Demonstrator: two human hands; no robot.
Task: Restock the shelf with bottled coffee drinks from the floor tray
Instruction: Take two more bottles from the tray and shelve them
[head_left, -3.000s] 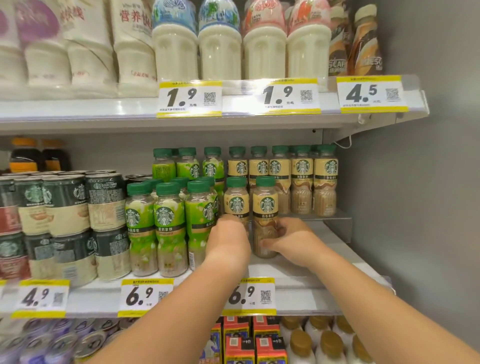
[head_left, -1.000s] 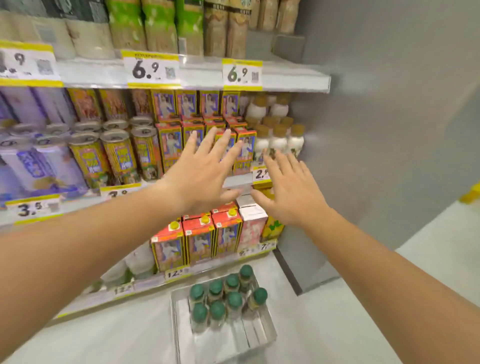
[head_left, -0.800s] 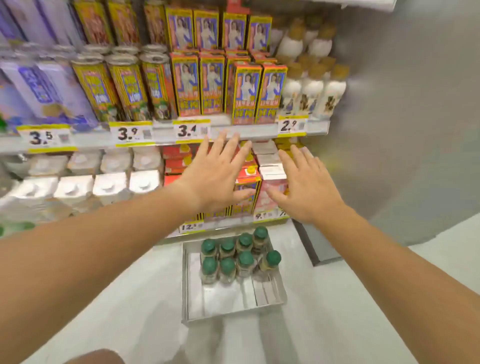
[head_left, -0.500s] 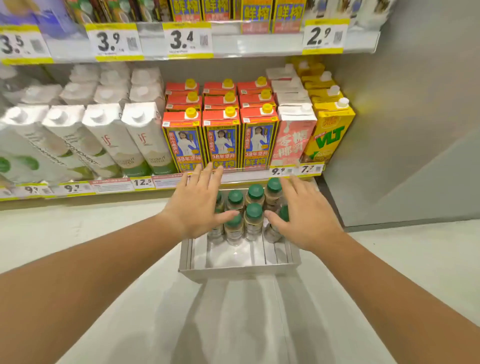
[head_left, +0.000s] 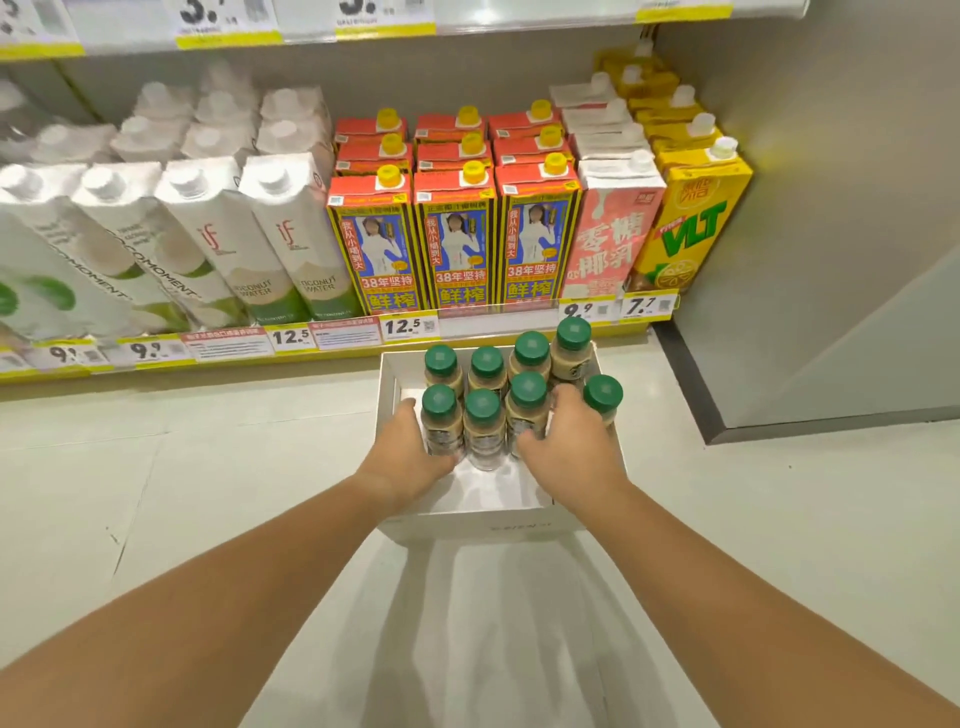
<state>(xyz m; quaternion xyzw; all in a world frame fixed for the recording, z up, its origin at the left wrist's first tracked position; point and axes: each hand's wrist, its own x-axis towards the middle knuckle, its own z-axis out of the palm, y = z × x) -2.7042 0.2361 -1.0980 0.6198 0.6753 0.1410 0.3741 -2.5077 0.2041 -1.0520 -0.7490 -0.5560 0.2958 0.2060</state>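
A white tray (head_left: 483, 526) sits on the floor in front of the bottom shelf. Several bottled coffee drinks with green caps stand in two rows at its far end. My left hand (head_left: 408, 454) reaches into the tray and wraps around the front-left bottle (head_left: 440, 423). My right hand (head_left: 574, 449) curls around the third bottle of the front row (head_left: 525, 402), thumb on its front and fingers behind it. A further bottle (head_left: 602, 395) stands just right of my right hand. All bottles stand upright on the tray floor.
The bottom shelf (head_left: 467, 327) behind the tray holds white coconut water cartons (head_left: 291, 234), red-and-yellow juice cartons (head_left: 457, 239), a pink carton (head_left: 608, 234) and yellow VLT cartons (head_left: 691, 228). A grey wall panel (head_left: 810, 208) closes the right side. Pale floor tiles (head_left: 156, 493) surround the tray.
My view dropped from the coffee shelf down to the floor tray. Both hands came down open and have now closed around two front-row bottles.
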